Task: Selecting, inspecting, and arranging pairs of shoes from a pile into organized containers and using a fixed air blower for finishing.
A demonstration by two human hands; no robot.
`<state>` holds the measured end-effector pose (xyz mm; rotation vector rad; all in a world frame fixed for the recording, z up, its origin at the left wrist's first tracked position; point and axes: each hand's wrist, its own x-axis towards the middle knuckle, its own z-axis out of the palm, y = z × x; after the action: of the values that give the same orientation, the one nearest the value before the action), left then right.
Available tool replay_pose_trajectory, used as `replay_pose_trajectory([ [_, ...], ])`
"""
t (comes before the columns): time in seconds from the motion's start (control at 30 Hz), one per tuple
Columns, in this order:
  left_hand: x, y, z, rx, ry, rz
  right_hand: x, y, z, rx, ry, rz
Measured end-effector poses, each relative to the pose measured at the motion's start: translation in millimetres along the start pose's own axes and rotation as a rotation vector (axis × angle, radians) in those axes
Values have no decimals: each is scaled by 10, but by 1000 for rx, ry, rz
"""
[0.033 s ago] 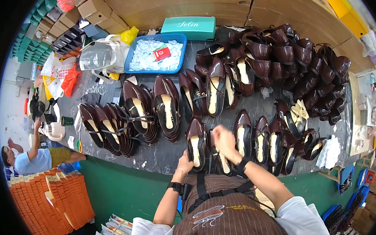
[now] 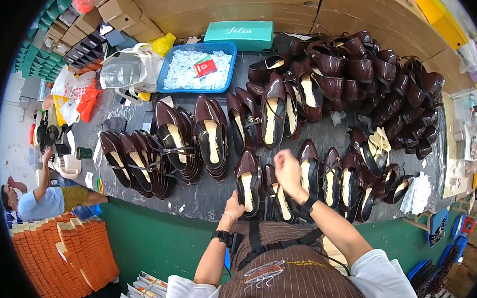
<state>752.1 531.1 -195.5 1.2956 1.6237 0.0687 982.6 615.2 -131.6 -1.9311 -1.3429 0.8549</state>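
Cardboard (image 2: 220,8) backs the far side of the dark counter (image 2: 208,193), and at its near edge, just left of a second shoe (image 2: 284,207), lies the glossy maroon shoe (image 2: 247,186) whose heel my left grip (image 2: 234,206) touches from the left, though I cannot tell how tightly it closes. My right grip (image 2: 288,173) hangs just right of that shoe, curled narrow, and whether anything is pinched inside I cannot tell. I expect it light, slick and easily scuffed, so the stiffer heel seems the surest hold.
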Motion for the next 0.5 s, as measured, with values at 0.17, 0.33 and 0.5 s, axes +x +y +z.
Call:
replay_pose_trajectory([
  [0.17, -7, -34, -41, -94, 14, 57, 749, -56, -27, -164, -69, 158],
  [0.33, -11, 126, -74, -538, -290, -232, 794, -44, 41, 97, -195, 253],
  [0.5, -29, 24, -124, -827, -404, -362, -120, -208, -44, 296, -269, 25],
])
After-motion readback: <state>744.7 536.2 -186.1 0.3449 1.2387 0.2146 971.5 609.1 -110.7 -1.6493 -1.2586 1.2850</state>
